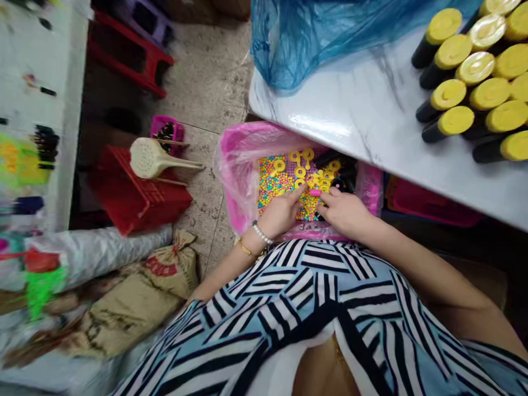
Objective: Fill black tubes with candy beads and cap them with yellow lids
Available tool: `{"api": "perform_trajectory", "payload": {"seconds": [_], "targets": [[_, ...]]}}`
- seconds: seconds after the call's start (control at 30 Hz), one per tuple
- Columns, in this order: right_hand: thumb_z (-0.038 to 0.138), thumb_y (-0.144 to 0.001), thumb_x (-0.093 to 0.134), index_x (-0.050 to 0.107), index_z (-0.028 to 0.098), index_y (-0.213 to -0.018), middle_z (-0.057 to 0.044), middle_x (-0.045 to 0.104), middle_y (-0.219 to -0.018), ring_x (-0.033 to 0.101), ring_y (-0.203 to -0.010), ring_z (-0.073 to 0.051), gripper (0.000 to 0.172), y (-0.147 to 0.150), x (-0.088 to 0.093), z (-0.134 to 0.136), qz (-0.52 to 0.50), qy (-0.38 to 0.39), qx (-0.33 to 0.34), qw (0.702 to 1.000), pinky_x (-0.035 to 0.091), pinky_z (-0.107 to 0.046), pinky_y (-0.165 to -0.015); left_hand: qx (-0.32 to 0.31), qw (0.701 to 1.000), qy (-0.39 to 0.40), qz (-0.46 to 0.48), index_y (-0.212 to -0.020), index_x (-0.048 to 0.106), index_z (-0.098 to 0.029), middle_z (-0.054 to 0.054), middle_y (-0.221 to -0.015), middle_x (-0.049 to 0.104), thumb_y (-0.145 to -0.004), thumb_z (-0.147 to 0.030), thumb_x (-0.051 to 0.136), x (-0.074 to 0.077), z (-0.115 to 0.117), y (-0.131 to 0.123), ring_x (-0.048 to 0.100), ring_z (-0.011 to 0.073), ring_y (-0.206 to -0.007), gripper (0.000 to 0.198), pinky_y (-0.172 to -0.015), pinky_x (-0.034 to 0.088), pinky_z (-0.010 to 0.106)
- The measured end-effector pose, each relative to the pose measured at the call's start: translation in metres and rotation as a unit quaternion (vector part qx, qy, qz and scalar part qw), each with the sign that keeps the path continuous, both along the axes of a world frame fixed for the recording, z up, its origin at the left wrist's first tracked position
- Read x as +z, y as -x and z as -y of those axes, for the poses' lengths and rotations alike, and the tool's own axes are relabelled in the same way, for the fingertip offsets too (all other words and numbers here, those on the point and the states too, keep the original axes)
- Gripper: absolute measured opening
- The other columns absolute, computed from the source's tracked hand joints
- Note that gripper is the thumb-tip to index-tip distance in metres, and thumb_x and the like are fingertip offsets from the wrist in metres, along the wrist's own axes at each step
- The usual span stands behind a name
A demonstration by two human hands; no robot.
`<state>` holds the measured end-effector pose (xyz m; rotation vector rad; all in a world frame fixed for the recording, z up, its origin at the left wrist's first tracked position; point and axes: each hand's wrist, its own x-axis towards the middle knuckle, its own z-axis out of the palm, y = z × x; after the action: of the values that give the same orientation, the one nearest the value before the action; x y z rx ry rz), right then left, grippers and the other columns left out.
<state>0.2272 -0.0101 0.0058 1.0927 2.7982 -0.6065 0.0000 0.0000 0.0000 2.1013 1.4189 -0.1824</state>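
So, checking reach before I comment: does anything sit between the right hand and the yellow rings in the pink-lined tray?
Nothing visible does. The right hand reaches over the pink-lined tray, its fingers right beside the yellow rings. Loose multicoloured beads lie off to the left, beside the left hand.

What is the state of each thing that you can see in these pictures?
Left hand: open, resting on the beads
Right hand: fingers bent down over the beads
Small coloured beads: loose, heaped
Pink plastic liner: crumpled, holding the beads
Black tubes: yellow-capped, lying in rows
Blue plastic bag: crumpled
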Motion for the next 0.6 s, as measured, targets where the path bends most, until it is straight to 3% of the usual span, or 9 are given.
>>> {"api": "perform_trajectory", "payload": {"seconds": [0.23,0.33,0.43,0.5,0.6], "targets": [[0.019,-0.106,0.039,0.068,0.010,-0.119,-0.020,0.068,-0.128,0.061,-0.111,-0.032,0.033,0.022,0.000,-0.004,-0.004,0.000,0.025,1.000,0.051,-0.039,-0.078,-0.026,0.999,-0.032,0.028,-0.152,0.056,-0.012,0.018,-0.124,0.073,-0.101,-0.031,0.059,0.006,-0.007,0.015,0.071,0.0280,-0.105,0.054,-0.099,0.057,0.044],[0.020,-0.107,0.038,0.068,0.010,-0.123,-0.018,0.072,-0.120,0.064,-0.110,-0.031,0.036,0.036,-0.011,-0.009,-0.029,0.051,0.068,0.996,0.053,-0.039,-0.079,-0.024,0.998,-0.014,0.064,-0.149,0.058,-0.013,0.017,-0.123,0.074,-0.102,-0.026,0.054,0.004,-0.003,0.021,0.072,0.0267,-0.108,0.049,-0.101,0.057,0.043],[0.018,-0.104,0.048,0.069,0.012,-0.127,-0.015,0.073,-0.120,0.067,-0.111,-0.028,0.032,0.032,-0.018,-0.018,-0.119,0.110,0.024,0.986,0.054,-0.038,-0.086,-0.005,0.992,0.004,0.125,-0.150,0.057,-0.014,0.014,-0.128,0.075,-0.103,-0.024,0.050,0.006,0.001,0.029,0.072,0.0248,-0.113,0.049,-0.104,0.055,0.042],[0.017,-0.099,0.058,0.067,0.016,-0.134,-0.012,0.073,-0.125,0.068,-0.108,-0.023,0.036,0.019,-0.016,-0.024,-0.240,0.158,-0.028,0.957,0.054,-0.036,-0.093,0.017,0.986,-0.001,0.168,-0.152,0.056,-0.014,0.013,-0.124,0.077,-0.103,-0.026,0.050,0.011,0.003,0.035,0.073,0.0236,-0.110,0.050,-0.103,0.055,0.041],[0.023,-0.095,0.070,0.069,0.025,-0.136,-0.006,0.073,-0.126,0.070,-0.097,-0.017,0.041,-0.003,-0.006,-0.030,-0.391,0.251,-0.084,0.882,0.055,-0.031,-0.091,0.046,0.970,-0.016,0.240,-0.152,0.056,-0.016,0.009,-0.117,0.079,-0.104,-0.026,0.049,0.016,0.004,0.045,0.074,0.0196,-0.101,0.049,-0.098,0.056,0.036]]}}
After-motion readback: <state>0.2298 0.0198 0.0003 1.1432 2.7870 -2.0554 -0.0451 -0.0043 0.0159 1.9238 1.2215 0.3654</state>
